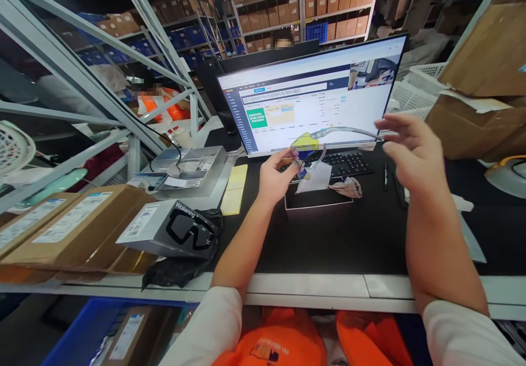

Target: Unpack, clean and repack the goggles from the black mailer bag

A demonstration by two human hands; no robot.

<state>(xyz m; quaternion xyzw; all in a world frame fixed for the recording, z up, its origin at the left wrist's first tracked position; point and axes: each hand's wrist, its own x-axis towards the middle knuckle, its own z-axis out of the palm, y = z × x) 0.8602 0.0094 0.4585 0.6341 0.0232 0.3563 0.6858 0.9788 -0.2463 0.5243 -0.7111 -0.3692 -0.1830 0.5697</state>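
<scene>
Left hand [276, 175] pinching yellow-lensed glasses [306, 143], right hand [417, 152] pinching tip of clear temple [349, 130]; uneven outward pull could bend it.

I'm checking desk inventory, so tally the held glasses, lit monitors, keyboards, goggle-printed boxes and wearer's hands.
Held glasses: 1
Lit monitor: 1
Keyboard: 1
Goggle-printed box: 1
Left hand and right hand: 2
Total: 6

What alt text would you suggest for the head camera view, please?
A person's left hand holds clear-framed, yellow-lensed glasses, the right hand at the end of one clear temple arm, above a black desk. Behind stands a black-edged computer monitor, lit; to the left lies a grey box picturing black eyewear.
</scene>
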